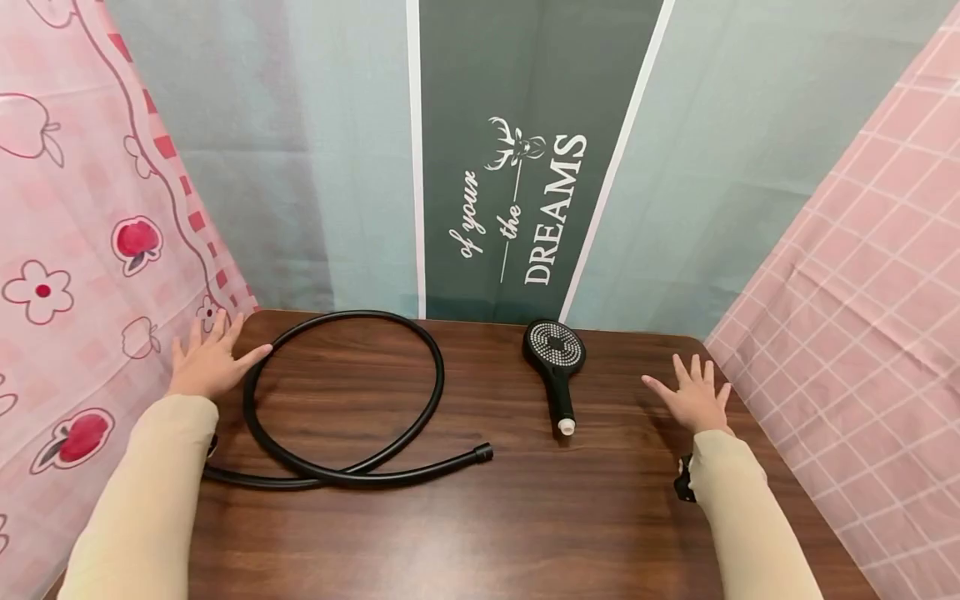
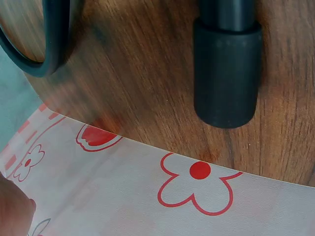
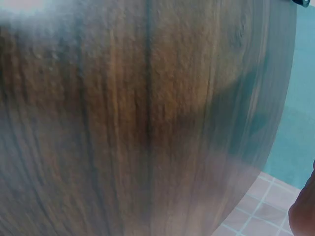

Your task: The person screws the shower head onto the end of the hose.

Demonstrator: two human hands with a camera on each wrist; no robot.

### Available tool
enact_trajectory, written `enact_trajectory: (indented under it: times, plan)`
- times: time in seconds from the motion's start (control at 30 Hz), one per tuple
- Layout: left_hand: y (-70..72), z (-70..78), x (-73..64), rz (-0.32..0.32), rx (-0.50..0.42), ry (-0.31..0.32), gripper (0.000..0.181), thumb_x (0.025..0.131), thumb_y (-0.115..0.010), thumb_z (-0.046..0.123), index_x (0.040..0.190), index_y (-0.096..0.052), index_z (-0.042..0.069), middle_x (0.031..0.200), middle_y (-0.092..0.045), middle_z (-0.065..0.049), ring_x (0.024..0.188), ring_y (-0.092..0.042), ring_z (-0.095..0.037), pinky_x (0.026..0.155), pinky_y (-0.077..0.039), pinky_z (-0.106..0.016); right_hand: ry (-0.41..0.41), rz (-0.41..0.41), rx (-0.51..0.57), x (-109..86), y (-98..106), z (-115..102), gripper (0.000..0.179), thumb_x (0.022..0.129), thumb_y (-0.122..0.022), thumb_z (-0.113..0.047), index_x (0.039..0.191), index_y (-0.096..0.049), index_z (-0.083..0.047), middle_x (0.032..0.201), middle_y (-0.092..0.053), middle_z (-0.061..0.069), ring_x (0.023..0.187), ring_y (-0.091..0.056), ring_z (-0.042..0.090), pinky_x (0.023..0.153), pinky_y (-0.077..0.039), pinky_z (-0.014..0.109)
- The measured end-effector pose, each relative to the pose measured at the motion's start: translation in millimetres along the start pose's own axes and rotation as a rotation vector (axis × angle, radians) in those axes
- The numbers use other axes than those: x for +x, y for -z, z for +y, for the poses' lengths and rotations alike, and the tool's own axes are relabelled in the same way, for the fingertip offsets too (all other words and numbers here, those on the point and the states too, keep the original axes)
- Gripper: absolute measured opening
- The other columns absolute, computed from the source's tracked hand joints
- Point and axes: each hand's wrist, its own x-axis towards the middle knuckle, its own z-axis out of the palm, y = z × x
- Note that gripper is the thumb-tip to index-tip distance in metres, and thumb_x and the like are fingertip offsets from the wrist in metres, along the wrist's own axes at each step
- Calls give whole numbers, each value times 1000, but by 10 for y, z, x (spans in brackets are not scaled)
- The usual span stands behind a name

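Observation:
A black shower hose (image 1: 439, 379) lies looped on the left half of the wooden table. One end fitting (image 1: 483, 452) points right toward the middle; the other end, hidden behind the left forearm in the head view, shows its black collar (image 2: 227, 76) in the left wrist view. A black handheld shower head (image 1: 557, 354) lies right of centre, spray face up, its white threaded tip toward the near edge. My left hand (image 1: 208, 362) is spread over the table's left edge, thumb overlapping the hose loop. My right hand (image 1: 693, 398) is spread beyond the shower head, holding nothing.
The brown table (image 1: 450, 533) has rounded far corners. Pink patterned curtains hang at the left (image 1: 75, 350) and right (image 1: 877, 333), close to its sides. Behind the far edge hangs a grey-green curtain (image 1: 352, 167) with printed lettering. Each wrist wears a small black device.

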Motion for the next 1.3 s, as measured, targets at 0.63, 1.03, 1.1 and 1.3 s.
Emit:
enact_trajectory:
  times: [0.63, 1.03, 1.1, 1.3]
  plan:
    - [-88, 81, 15, -16, -3, -3, 92, 96, -32, 72, 160, 4, 17, 163, 7, -27, 145, 17, -57, 105, 12, -79, 51, -19, 26, 85, -147, -158, 102, 94, -40, -73, 160, 1, -7, 160, 21, 28, 144, 27, 51, 104, 19, 77]
    - [-83, 335, 121, -24, 10, -42, 93, 95, -40, 70, 161, -5, 14, 165, 8, -21, 147, 15, -54, 108, 10, -78, 89, -26, -15, 203, -175, -338, 102, 93, -40, -75, 160, -4, -8, 162, 16, 27, 146, 24, 50, 108, 15, 76]
    - [-90, 363, 145, -34, 15, -48, 91, 96, -38, 70, 161, -6, 14, 165, 6, -22, 148, 15, -53, 108, 9, -78, 94, -26, -16, 208, -176, -378, 101, 93, -40, -74, 160, -5, -7, 162, 15, 27, 147, 23, 50, 108, 16, 75]
    - [-145, 397, 198, -43, 22, -62, 91, 96, -35, 71, 161, -7, 14, 166, 4, -22, 148, 13, -53, 108, 9, -78, 123, -23, -12, 217, -200, -468, 98, 94, -41, -72, 160, -6, -9, 163, 15, 26, 147, 22, 49, 109, 16, 74]
